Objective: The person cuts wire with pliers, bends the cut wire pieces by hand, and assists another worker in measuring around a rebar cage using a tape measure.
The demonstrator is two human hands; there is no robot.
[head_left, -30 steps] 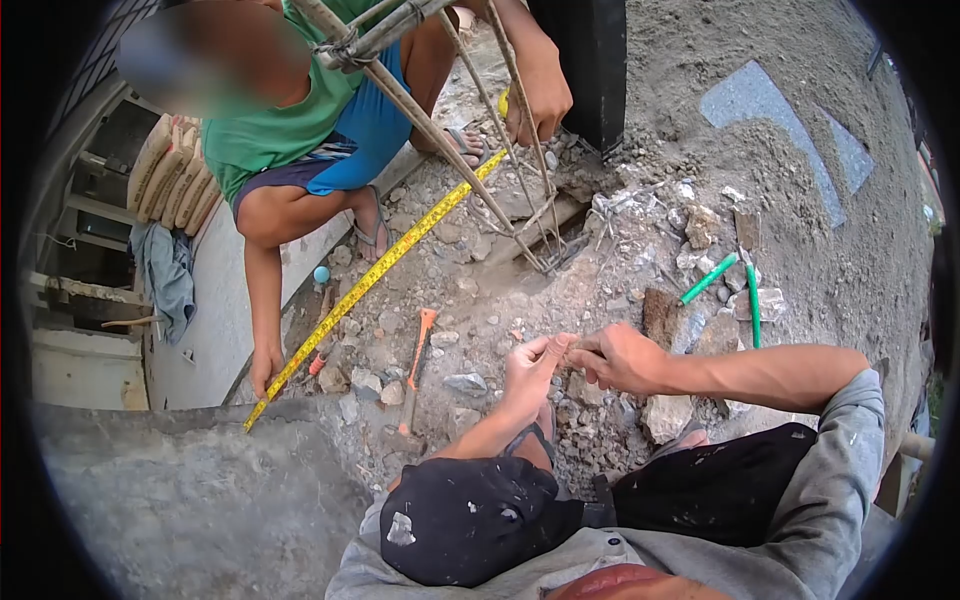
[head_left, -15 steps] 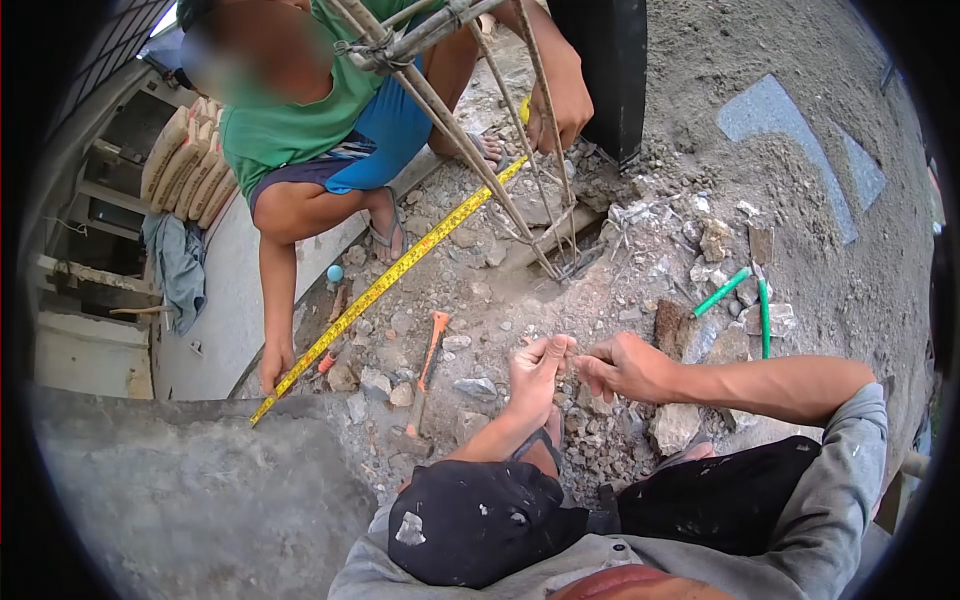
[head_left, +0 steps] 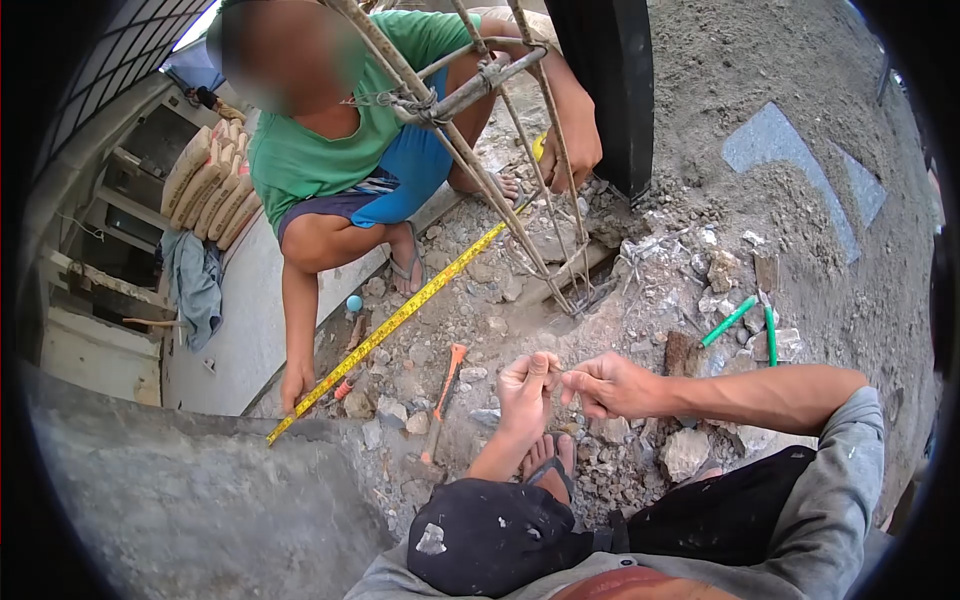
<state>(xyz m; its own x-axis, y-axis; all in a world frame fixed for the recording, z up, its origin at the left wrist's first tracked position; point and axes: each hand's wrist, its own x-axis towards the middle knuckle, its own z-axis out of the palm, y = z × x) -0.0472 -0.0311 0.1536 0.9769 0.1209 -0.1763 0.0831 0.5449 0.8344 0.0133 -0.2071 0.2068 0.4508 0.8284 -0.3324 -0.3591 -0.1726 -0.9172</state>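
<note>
My left hand is raised over the rubble with thumb and fingers pinched together. Close beside it, my right hand is also closed in a pinch, its fingertips almost meeting the left ones. Whatever lies between the fingertips is too small to make out. Below and left of my hands, an orange bar-like tool lies on the stones. To the right, a pair of green-handled pincers rests on the debris, handles spread.
A co-worker in a green shirt squats opposite, holding a stretched yellow tape measure. A tied rebar cage rises between us, beside a black post. A concrete slab lies front left; cement bags are stacked behind.
The view has shifted, so the surroundings appear further right and lower. My two hands have moved slightly left over the rubble, still pinched close together. The co-worker still holds the tape out.
</note>
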